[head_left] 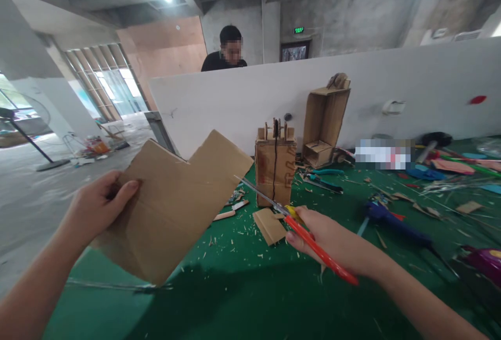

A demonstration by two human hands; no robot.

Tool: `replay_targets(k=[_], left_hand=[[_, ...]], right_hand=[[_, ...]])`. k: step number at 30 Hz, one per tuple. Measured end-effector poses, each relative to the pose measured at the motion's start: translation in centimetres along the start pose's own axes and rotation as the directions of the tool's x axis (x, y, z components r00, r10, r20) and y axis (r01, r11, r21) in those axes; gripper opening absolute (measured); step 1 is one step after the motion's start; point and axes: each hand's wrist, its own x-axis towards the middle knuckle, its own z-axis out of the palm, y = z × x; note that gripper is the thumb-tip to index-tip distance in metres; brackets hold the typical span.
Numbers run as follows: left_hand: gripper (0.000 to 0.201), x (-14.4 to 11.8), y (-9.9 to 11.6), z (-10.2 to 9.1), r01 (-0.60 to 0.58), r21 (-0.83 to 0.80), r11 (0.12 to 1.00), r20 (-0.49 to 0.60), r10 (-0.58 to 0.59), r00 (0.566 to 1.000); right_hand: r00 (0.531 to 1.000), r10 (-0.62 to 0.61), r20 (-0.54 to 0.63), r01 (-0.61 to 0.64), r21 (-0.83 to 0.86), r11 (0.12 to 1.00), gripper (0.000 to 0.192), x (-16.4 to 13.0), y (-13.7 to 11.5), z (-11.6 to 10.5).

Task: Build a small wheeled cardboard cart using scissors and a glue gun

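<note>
A sheet of brown cardboard (176, 209) with a V-shaped notch in its top edge is raised over the table. My left hand (97, 204) grips its left side, thumb on the near face. In my right hand (332, 238) is a pair of red-handled scissors (301, 235), with a bit of yellow near the pivot. The scissors' tip points up and left, close to the sheet's right edge; whether it touches I cannot tell. Behind stands an upright cardboard box (266, 170) with slotted cardboard pieces on top. A small folded cardboard piece (269, 227) lies before it.
An open cardboard box (324, 121) leans by the white partition (391, 79). Pliers (324, 178), a blue glue gun (395, 220) and a purple object (485, 262) lie on the green table (219, 298) among scraps. Another person (225, 56) is beyond the partition.
</note>
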Motion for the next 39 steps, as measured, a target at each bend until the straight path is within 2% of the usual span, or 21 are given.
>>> replay_targets(k=[7,12,19,31,39], left_hand=[[0.036,-0.2,1.3,0.5,-0.078,-0.071,0.994,-0.01,0.078,0.997],[0.035,-0.2,2.0,1.1,-0.088,-0.072,0.994,0.044,0.091,0.995],[0.035,-0.1,3.0,1.4,-0.087,-0.106,0.991,0.051,0.093,0.994],[0.037,-0.8,3.2,1.4,-0.12,-0.04,0.992,-0.07,0.117,0.991],[0.036,-1.1,2.8,1.7,-0.115,-0.071,0.991,-0.073,0.109,0.991]], right_hand=[[0.996,-0.078,-0.045,0.08,0.033,0.996,0.037,0.5,0.8,1.0],[0.995,-0.074,-0.066,0.078,0.055,0.995,0.035,0.5,1.0,1.2],[0.989,-0.082,-0.12,0.096,0.119,0.988,0.027,0.5,0.9,1.5],[0.958,-0.132,-0.254,0.093,-0.157,0.983,0.03,0.8,1.1,1.6],[0.946,-0.14,-0.291,0.076,-0.219,0.973,0.034,0.5,1.0,2.1]])
